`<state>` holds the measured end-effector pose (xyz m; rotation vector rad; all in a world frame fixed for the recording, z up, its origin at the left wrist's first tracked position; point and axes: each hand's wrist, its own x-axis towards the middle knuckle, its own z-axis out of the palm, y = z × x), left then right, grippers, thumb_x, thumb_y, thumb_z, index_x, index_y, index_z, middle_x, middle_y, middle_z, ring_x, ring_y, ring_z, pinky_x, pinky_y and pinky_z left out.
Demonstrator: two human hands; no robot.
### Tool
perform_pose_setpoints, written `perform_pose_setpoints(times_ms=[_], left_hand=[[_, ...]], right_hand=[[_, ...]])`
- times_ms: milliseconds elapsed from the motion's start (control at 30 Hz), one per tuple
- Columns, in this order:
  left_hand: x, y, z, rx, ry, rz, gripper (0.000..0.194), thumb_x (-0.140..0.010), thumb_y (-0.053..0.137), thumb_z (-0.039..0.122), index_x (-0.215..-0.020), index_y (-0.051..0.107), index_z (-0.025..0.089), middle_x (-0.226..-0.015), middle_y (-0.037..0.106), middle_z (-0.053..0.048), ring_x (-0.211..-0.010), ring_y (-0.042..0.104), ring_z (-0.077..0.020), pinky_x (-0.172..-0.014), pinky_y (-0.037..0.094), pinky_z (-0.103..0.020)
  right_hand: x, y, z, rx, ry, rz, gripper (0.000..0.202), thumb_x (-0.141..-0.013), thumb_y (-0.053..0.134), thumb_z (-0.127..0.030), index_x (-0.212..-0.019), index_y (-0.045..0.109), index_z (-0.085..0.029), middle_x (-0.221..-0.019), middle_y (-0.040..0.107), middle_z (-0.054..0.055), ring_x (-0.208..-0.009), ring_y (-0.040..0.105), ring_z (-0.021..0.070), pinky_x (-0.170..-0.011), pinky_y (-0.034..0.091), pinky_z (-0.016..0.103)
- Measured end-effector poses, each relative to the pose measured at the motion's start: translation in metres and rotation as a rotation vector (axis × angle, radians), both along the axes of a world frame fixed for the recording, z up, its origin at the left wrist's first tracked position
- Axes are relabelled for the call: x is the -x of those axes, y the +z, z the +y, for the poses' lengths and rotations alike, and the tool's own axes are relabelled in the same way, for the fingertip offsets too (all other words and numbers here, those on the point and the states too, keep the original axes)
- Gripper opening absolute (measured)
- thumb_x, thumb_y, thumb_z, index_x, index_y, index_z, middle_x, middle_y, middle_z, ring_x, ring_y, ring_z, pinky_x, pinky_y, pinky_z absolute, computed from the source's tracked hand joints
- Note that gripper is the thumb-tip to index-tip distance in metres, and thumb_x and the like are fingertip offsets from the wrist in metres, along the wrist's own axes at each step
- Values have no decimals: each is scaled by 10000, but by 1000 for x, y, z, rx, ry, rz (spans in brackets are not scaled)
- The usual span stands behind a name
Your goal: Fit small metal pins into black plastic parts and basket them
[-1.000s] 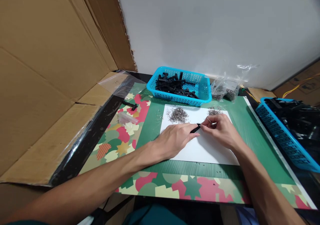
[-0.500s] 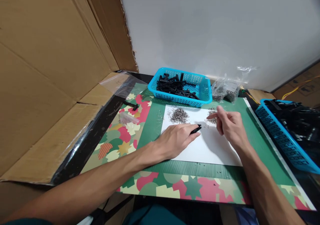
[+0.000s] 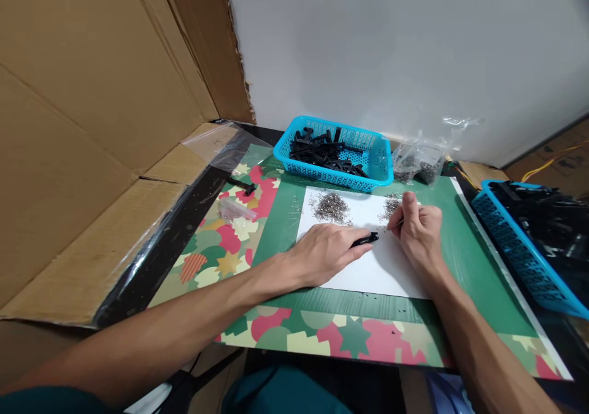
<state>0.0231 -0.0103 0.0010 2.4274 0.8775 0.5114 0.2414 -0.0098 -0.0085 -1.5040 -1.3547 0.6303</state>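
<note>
1. Head view, handling: black part point(image 3: 367, 239) should be light and stiff, plastic I'd guess. Smooth faces may slip a little; the forked tip looks like the fragile bit. Best hold: by the body, thumb one side, fingers the other, tip free.
2. Looks: slim, all black, slight gloss, small notch at the exposed end. Rest is under my fingers, can't tell its shape.
3. Where: above the middle of the sheet point(image 3: 363, 274), tip pointing to the sheet's right side.
4. Left hand point(image 3: 323, 251): over the sheet's left half, thumb and fingers closed on the part.
5. Right hand point(image 3: 421, 233): over the sheet's right side, thumb up, fingers curled, nearest the right pile point(image 3: 391, 205). Can't tell if it's pinching anything.
6. Left pile point(image 3: 332, 208): tiny shiny metal bits, sheet's far left. Basket point(image 3: 329, 179) of black parts: beyond the sheet's far edge.
</note>
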Motion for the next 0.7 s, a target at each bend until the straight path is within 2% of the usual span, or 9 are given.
perform_pose_setpoints(times_ms=[167, 300, 400, 500, 700], left_hand=[[-1, -3, 1, 10, 0, 10, 401, -1112, 479, 462, -1382, 702, 268, -1102, 822, -64, -991, 788, -264, -876, 600, -359], [-2, -4, 2, -11, -1, 24, 398, -1112, 480, 467, -1357, 710, 253, -1093, 822, -74, -990, 788, -272, -866, 594, -372], [-2, -4, 3, -40, 15, 71, 386, -1112, 487, 452, -1267, 752, 217, -1015, 824, -83, -922, 788, -270, -802, 586, -358], [-1, -5, 4, -95, -12, 111, 378, -1118, 478, 428, -1227, 755, 195, -954, 813, -77, -849, 780, -255, -747, 568, -336], [-1, -10, 5, -156, -62, 57, 333, -1115, 498, 373, -1316, 706, 208, -1007, 810, -58, -864, 777, -237, -725, 548, -313]], right_hand=[[3, -2, 5, 29, 49, -18, 836, -990, 380, -820, -414, 544, -235, -378, 462, 28, -386, 435, 142, -489, 357, 320], [6, -1, 4, 32, 54, -138, 829, -1036, 347, -749, -395, 509, -250, -387, 480, 35, -417, 475, 158, -572, 410, 346], [10, -2, 2, 23, 49, -212, 808, -1076, 324, -657, -394, 488, -256, -403, 506, 43, -425, 492, 163, -611, 419, 359], [13, -3, 1, 15, 102, -267, 771, -1069, 374, -638, -409, 491, -256, -418, 530, 45, -426, 502, 163, -614, 415, 360], [8, -6, 3, -16, -3, -81, 827, -1058, 338, -722, -397, 477, -244, -364, 442, 11, -397, 454, 139, -532, 383, 323]])
